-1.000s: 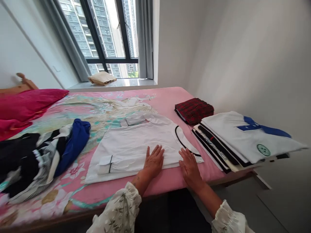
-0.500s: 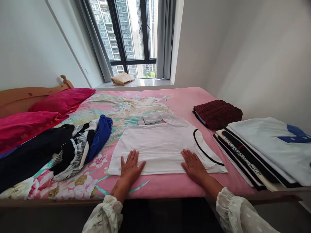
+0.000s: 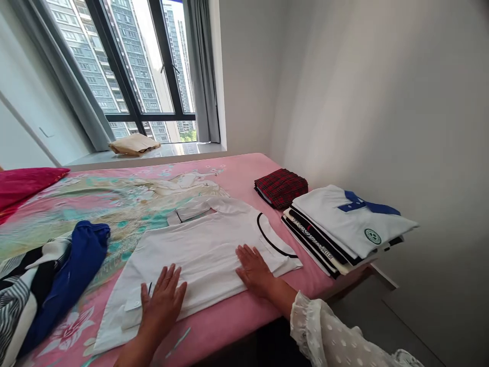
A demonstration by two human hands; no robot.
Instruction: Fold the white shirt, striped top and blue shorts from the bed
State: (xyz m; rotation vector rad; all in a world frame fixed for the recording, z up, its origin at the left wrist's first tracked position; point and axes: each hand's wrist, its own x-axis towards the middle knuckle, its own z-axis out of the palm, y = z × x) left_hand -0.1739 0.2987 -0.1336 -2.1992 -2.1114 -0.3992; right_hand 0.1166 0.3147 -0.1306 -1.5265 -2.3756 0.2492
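Note:
A white shirt (image 3: 202, 247) lies spread flat on the bed in front of me. Black trim runs in a curve along its right side, and a folded white part with a thin dark line shows at the far edge. My left hand (image 3: 162, 298) rests open on the shirt's near left part, fingers spread, beside a small white piece that lies partly under the hand. My right hand (image 3: 255, 270) is also open, palm down on the shirt's near right part. Neither hand grips the cloth.
At the right edge of the bed (image 3: 217, 321) is a stack of folded clothes (image 3: 324, 204), a white collared shirt on top. Behind it sits a folded red plaid garment (image 3: 281, 186). Rumpled blue and striped clothes (image 3: 72, 285) lie at left, near a red pillow (image 3: 30, 186).
My view has turned right, so the bed and clothes appear further left. The small white piece beside my left hand now shows. Both hands stay open on the shirt.

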